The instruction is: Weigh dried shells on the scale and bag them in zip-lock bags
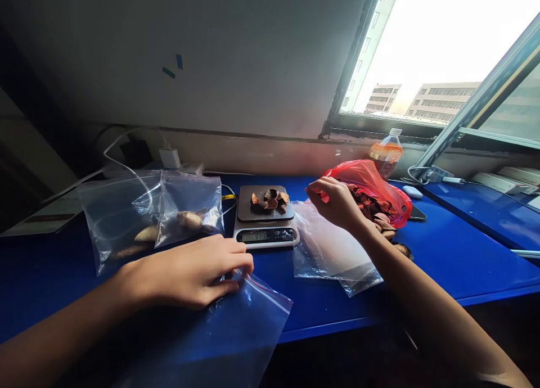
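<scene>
Blue tabletop (pixel 459 258) beneath a bright window (pixel 422 56); the left hand (pixel 206 270) pinches a clear bag (pixel 248 320) by its zip edge; dried pieces (pixel 271 201) lie on the scale (pixel 265 236) just beyond; the right hand (pixel 337 202), rightward of them, seems nearer; whether its curled fingers hold anything, I cannot tell.

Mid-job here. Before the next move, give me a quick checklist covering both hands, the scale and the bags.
1. Left hand gripping the clear zip bag: ok, fingers at its top edge.
2. Zip bag's mouth open: cannot tell.
3. Dried pieces fully on the scale: ok, all sit within its plate.
4. Display reading: cannot tell, the digits are too faint.
5. Right hand free: cannot tell, it is by the left side of the red bag, but what its fingertips hold, if anything, is unclear.
6. Red bag's contents contained: not ok, some loose pieces lie outside its near edge.
</scene>
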`<action>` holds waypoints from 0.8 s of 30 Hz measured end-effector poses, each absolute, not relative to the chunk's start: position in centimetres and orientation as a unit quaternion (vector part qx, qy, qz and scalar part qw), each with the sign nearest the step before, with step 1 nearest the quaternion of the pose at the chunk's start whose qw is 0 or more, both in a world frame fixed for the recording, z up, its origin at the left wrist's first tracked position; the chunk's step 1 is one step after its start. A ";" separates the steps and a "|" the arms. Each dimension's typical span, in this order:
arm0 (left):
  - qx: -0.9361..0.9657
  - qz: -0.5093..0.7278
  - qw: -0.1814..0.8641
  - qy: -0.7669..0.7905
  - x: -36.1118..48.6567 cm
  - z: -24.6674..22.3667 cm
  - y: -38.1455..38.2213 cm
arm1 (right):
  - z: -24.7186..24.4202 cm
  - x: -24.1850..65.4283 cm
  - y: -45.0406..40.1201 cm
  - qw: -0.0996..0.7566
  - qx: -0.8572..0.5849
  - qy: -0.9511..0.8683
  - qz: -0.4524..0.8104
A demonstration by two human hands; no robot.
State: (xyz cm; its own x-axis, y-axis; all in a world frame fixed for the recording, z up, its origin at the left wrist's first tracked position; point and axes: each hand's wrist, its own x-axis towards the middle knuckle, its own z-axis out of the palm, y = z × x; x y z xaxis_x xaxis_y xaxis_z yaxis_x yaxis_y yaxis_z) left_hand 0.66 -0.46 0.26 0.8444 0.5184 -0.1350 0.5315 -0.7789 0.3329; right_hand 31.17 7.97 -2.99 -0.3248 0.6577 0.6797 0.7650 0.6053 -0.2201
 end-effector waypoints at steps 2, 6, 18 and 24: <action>0.943 -0.018 0.181 0.278 0.7 0.3 -0.4 | -3.4 30.7 7.9 0.368 -0.427 -0.824 -0.055; 0.946 -0.009 0.177 0.272 0.9 0.5 -0.4 | -4.5 29.5 7.8 0.368 -0.416 -0.832 0.009; 0.945 -0.006 0.183 0.271 0.9 0.6 -0.4 | -4.8 27.9 9.0 0.361 -0.405 -0.838 0.061; 0.947 0.004 0.179 0.266 1.0 0.5 -0.4 | -3.9 28.1 8.1 0.367 -0.416 -0.827 0.090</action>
State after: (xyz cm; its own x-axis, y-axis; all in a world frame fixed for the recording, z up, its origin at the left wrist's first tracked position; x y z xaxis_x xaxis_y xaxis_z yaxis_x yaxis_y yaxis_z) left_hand 0.96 -0.36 0.47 0.8579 0.5061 -0.0881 0.5033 -0.7937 0.3418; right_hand 28.10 8.09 -3.93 -0.3842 0.7549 0.5315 0.6225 0.6369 -0.4548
